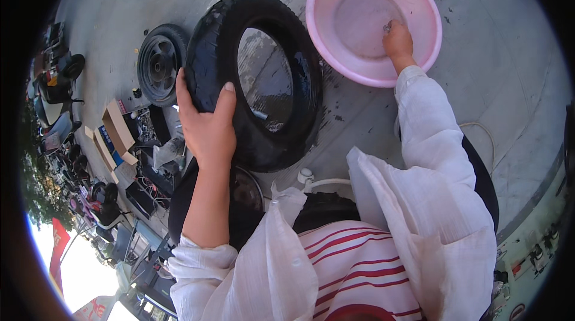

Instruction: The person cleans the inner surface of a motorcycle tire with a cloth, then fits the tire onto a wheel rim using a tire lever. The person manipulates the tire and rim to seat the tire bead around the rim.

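Grey concrete floor (pixel 491 81) lies under everything. Left hand (pixel 206 126) has its fingers wrapped on the wet black tire (pixel 251 81), mid-frame. Right hand (pixel 398 42), fingers bunched, dips in the pink bowl (pixel 431 27), upper right. Best to grip the tire firmly so it stays up.

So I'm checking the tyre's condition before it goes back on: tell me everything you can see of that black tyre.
The black tyre is a small rubber one with no wheel inside; bare concrete shows through its open centre. It stands tilted on the ground, its sidewall glossy and seemingly wet, with dark splashes beside it. The left hand grips its lower left edge, thumb on the sidewall. A pink basin sits just right of it; whether they touch is unclear. Tread detail is too blurred to judge.
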### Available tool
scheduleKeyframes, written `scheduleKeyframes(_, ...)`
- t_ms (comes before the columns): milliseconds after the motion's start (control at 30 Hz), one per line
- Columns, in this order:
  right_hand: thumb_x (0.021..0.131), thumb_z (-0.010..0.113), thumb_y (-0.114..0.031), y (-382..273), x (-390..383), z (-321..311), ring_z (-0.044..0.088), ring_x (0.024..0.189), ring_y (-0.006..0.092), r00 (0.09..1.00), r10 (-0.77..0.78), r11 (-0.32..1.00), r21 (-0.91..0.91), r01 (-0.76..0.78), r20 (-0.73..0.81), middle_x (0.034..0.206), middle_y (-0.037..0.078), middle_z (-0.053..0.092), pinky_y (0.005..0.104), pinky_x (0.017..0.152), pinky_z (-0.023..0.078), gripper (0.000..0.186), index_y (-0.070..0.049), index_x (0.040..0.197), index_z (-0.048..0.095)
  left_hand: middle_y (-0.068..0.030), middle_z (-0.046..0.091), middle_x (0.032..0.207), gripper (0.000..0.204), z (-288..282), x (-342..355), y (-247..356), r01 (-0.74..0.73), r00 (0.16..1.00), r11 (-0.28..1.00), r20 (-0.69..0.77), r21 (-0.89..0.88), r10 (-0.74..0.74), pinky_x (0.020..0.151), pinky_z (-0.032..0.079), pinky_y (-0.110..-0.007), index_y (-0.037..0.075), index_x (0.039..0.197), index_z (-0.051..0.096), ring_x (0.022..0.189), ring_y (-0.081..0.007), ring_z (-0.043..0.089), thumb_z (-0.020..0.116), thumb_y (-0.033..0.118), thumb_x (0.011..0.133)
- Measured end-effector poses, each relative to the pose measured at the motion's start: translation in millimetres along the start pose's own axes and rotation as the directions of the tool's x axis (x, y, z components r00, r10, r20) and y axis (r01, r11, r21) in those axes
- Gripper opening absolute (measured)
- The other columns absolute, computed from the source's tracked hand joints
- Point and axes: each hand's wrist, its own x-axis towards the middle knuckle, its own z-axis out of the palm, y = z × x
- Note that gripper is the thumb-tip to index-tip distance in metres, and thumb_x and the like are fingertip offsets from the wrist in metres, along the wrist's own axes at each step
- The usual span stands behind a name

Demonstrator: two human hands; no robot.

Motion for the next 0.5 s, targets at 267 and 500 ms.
scheduleKeyframes(267, 0.085, 0.061, -0.011, -14, 9, 30, 0.068, 0.103, 0.0378, 0.816, -0.249, 0.962, 0.036, 0.27, 0.522, 0.112, 0.019, 0.072, 0.0458, 0.094, 0.053, 0.026, -0.009, 0.106, 0.075, -0.0239, 0.055, 0.141, 0.085, 5, 6, 8, -0.006, 1.0, 1.0, 0.015, -0.017, 0.007, 0.112, 0.036, -0.038, 0.005, 0.151, 0.043, 0.132, -0.0331, 0.053, 0.078, 0.034, 0.079)
scheduleKeyframes(500, 0.082, 0.064, -0.014, -27, 18, 1, 0.069, 0.099, 0.0388, 0.977, -0.122, 0.99, 0.098, 0.106, 0.175, 0.102, 0.02, 0.073, 0.046, 0.089, 0.054, 0.029, -0.007, 0.108, 0.075, -0.0227, 0.054, 0.143, 0.081, 4, 3, 11, 0.008, 0.999, 0.995, 0.035, -0.095, -0.005, 0.113, 0.035, -0.035, -0.001, 0.149, 0.042, 0.13, -0.0287, 0.053, 0.077, 0.028, 0.082)
